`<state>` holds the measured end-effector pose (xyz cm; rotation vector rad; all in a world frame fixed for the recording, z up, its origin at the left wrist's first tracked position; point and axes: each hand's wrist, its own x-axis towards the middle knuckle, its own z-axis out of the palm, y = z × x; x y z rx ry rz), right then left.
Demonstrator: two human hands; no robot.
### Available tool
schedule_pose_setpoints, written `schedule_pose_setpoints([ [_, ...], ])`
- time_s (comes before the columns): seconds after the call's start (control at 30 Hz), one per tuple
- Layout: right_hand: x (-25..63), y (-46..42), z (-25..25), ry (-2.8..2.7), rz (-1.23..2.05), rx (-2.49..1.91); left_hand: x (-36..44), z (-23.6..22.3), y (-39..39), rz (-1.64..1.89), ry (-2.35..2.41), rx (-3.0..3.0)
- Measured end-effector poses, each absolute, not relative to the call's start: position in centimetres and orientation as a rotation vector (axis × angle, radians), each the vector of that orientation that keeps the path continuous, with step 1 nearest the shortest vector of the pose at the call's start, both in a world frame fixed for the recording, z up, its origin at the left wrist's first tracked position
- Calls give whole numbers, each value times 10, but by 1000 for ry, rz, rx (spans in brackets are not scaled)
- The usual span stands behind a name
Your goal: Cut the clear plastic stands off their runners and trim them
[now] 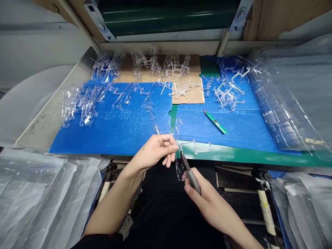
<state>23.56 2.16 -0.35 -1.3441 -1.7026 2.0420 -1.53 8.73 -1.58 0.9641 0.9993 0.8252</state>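
Note:
Between the thumb and fingers of my left hand (163, 149) is a clear plastic part (178, 170), held over the near edge of the bench. A thin clear runner (202, 149) sticks out from it to the right. My right hand (204, 193) is closed round the grey handles of a pair of nippers (191, 176). The dark jaws point up and meet the clear plastic close to my left fingertips. Whether the blades are closed cannot be made out. Beyond my left hand another clear part (153, 119) lies on the blue sheet (116, 135).
Clear parts (89, 103) are heaped at left, with more along the back on cardboard (190, 95). Loose clear runners (229, 93) lie at right beside a green cutter knife (215, 122). Clear trays (280, 110) stack at the right edge. Bagged bundles (38, 197) flank me; a green roller (168, 17) hangs overhead.

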Motion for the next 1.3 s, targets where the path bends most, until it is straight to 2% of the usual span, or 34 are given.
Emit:
schedule_pose_setpoints([
  [0.97, 240, 41, -23, -1601, 2179, -1259, -15, -28, 100, 749, 995, 949],
  [1.17, 244, 75, -18, -1230, 2360, -998, -8, 0, 136, 739, 993, 987],
  [1.3, 249, 113, 0, -1141, 2263, -1013, 12, 26, 191, 743, 1005, 1075],
])
